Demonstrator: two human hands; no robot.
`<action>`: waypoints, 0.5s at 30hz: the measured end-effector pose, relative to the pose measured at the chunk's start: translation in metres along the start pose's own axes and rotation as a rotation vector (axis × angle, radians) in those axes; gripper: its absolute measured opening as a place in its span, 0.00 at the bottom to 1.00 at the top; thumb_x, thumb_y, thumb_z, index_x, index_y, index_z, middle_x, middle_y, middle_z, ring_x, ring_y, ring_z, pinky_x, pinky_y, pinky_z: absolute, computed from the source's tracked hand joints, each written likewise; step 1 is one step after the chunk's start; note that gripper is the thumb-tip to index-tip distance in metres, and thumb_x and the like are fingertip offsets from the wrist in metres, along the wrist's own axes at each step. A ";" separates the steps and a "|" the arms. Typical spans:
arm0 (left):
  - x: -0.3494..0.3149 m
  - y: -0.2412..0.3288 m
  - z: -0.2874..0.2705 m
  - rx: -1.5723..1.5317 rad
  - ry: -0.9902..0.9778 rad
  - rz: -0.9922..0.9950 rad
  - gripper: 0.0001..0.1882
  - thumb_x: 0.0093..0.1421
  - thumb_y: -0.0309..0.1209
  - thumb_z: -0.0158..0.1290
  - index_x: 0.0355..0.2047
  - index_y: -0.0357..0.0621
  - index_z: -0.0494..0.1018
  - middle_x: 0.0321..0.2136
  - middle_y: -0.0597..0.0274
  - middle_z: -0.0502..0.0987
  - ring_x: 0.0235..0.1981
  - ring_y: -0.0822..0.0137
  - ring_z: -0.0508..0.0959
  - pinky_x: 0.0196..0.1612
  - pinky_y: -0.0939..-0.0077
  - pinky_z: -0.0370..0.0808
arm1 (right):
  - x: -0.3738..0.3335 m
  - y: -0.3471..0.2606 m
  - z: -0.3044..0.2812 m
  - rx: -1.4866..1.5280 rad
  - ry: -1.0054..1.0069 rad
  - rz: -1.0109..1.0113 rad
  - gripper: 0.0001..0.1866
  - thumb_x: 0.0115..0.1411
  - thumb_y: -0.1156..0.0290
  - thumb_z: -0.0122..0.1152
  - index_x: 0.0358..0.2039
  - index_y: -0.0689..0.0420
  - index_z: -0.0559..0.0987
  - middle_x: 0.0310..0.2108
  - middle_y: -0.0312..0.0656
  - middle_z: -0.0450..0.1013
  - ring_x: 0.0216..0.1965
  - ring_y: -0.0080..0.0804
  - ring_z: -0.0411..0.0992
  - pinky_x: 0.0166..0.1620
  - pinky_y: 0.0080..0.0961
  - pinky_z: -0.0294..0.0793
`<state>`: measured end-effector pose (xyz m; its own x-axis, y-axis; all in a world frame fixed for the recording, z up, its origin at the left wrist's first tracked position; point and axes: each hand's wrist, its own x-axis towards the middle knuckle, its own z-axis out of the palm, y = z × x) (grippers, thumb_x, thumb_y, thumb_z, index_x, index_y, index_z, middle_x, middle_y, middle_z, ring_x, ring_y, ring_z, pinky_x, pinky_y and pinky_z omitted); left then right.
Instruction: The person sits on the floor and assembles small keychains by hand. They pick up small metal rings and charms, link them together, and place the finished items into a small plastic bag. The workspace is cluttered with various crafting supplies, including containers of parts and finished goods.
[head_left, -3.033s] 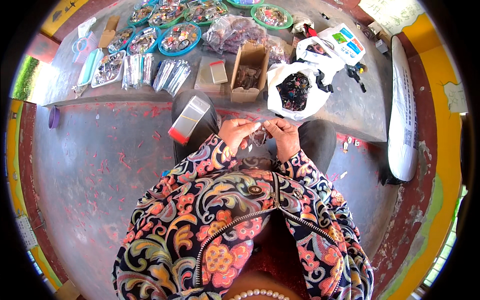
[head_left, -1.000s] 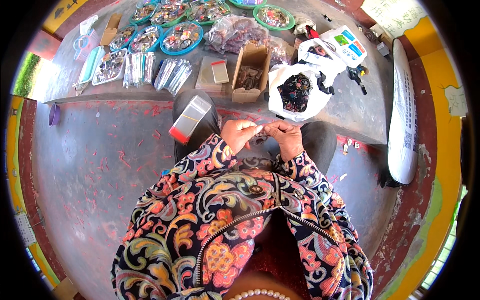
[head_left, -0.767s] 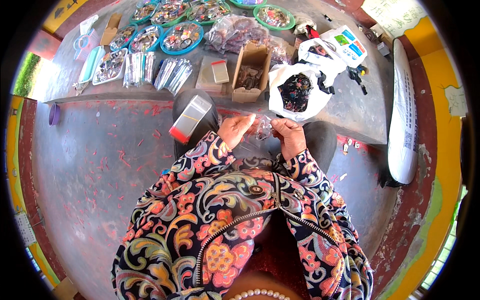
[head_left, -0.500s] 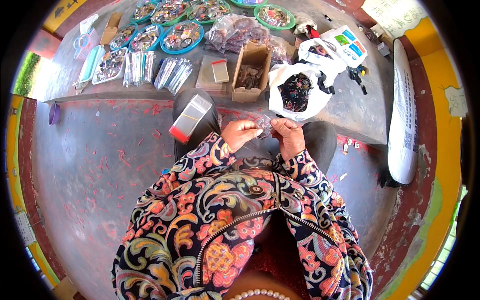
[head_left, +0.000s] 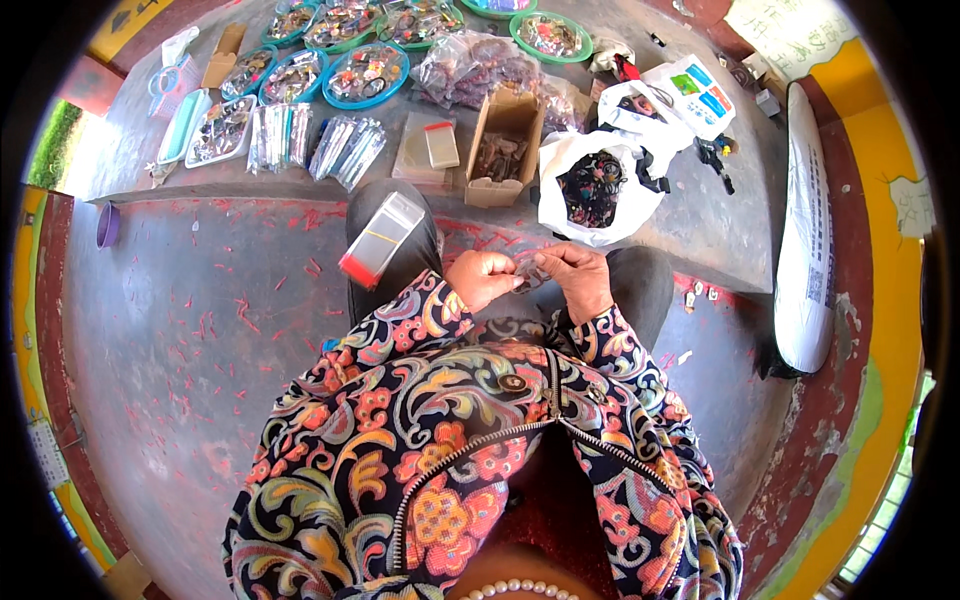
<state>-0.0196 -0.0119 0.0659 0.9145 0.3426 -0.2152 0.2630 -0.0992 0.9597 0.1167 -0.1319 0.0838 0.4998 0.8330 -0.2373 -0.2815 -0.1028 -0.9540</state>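
Between my hands, above my lap, is a small clear plastic bag (head_left: 529, 270) with some small item in it that I cannot make out. My left hand (head_left: 480, 279) pinches the bag's left side between thumb and fingers. On the other side, my right hand (head_left: 579, 277) is closed on it near the top, thumb against the index finger. A bundle of flat clear bags (head_left: 383, 238) with a red end and a band around it rests on my left thigh.
Ahead is a raised grey ledge (head_left: 720, 225). It bears an open cardboard box (head_left: 505, 187), a white bag (head_left: 552, 205) of dark small items, blue basins (head_left: 364, 102) and bundled packets (head_left: 346, 150). Right stands a long white sack (head_left: 808, 250); red scraps litter the floor.
My right hand has come slightly down, and its fingers have shifted on the plastic bag. The bag now lies lower and flatter between my hands.
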 end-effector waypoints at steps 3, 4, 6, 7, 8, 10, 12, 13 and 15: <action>0.001 0.002 0.003 -0.088 0.036 0.027 0.08 0.52 0.29 0.52 0.28 0.35 0.72 0.17 0.69 0.71 0.21 0.83 0.66 0.24 0.84 0.64 | 0.000 0.005 0.001 0.010 0.090 -0.051 0.03 0.50 0.77 0.58 0.25 0.62 0.76 0.22 0.32 0.71 0.24 0.16 0.65 0.30 0.13 0.65; 0.002 0.002 0.002 -0.099 0.040 0.017 0.08 0.52 0.28 0.52 0.29 0.35 0.72 0.18 0.68 0.72 0.22 0.83 0.67 0.25 0.84 0.65 | 0.000 0.006 0.002 0.011 0.120 -0.075 0.03 0.50 0.76 0.59 0.25 0.62 0.77 0.22 0.32 0.71 0.24 0.16 0.65 0.29 0.13 0.65; 0.004 0.000 0.001 -0.121 0.045 -0.004 0.08 0.53 0.28 0.52 0.30 0.35 0.72 0.21 0.67 0.74 0.24 0.82 0.68 0.28 0.85 0.66 | 0.000 0.007 0.003 0.047 0.190 -0.103 0.04 0.49 0.75 0.59 0.25 0.62 0.77 0.21 0.33 0.71 0.23 0.17 0.66 0.29 0.13 0.65; 0.004 -0.002 0.001 -0.208 0.049 -0.006 0.09 0.53 0.28 0.51 0.31 0.34 0.73 0.22 0.66 0.74 0.25 0.81 0.69 0.30 0.85 0.67 | 0.002 0.007 0.001 0.063 0.196 -0.096 0.05 0.49 0.75 0.60 0.26 0.62 0.77 0.21 0.34 0.72 0.23 0.17 0.66 0.28 0.13 0.65; 0.003 -0.004 0.000 -0.294 0.051 -0.007 0.09 0.53 0.28 0.51 0.31 0.34 0.73 0.23 0.65 0.75 0.26 0.80 0.70 0.31 0.85 0.67 | 0.003 0.007 -0.001 0.078 0.202 -0.090 0.05 0.49 0.74 0.60 0.26 0.62 0.77 0.21 0.34 0.72 0.23 0.17 0.67 0.28 0.13 0.65; 0.004 -0.011 -0.001 -0.393 0.058 -0.025 0.09 0.54 0.28 0.51 0.32 0.33 0.73 0.25 0.62 0.75 0.28 0.78 0.72 0.34 0.84 0.68 | 0.004 0.003 -0.001 0.051 0.207 -0.053 0.06 0.49 0.74 0.59 0.27 0.63 0.77 0.20 0.36 0.72 0.22 0.19 0.68 0.27 0.14 0.65; 0.005 -0.021 -0.004 -0.418 0.070 -0.059 0.09 0.54 0.27 0.50 0.32 0.32 0.73 0.26 0.60 0.76 0.30 0.76 0.73 0.36 0.84 0.68 | 0.006 0.000 -0.003 -0.051 0.152 0.009 0.06 0.50 0.74 0.58 0.27 0.63 0.77 0.20 0.36 0.72 0.21 0.17 0.67 0.27 0.13 0.63; 0.007 -0.027 -0.004 -0.422 0.081 -0.058 0.09 0.54 0.27 0.51 0.32 0.32 0.72 0.26 0.60 0.76 0.30 0.76 0.73 0.36 0.83 0.68 | 0.007 -0.003 -0.006 -0.109 0.130 0.040 0.06 0.51 0.74 0.57 0.27 0.63 0.77 0.20 0.36 0.72 0.21 0.17 0.66 0.26 0.13 0.62; 0.009 -0.035 -0.005 -0.428 0.104 -0.055 0.10 0.53 0.28 0.51 0.32 0.32 0.72 0.27 0.59 0.76 0.30 0.75 0.73 0.35 0.82 0.69 | 0.011 -0.006 -0.016 -0.193 -0.027 0.082 0.06 0.50 0.73 0.57 0.26 0.62 0.76 0.19 0.34 0.71 0.20 0.16 0.66 0.24 0.12 0.61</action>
<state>-0.0219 -0.0001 0.0309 0.8609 0.4312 -0.2701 0.1395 0.3105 0.9403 0.1367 -0.1306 0.0836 0.4590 0.8313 -0.3135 -0.1571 -0.2713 -0.9496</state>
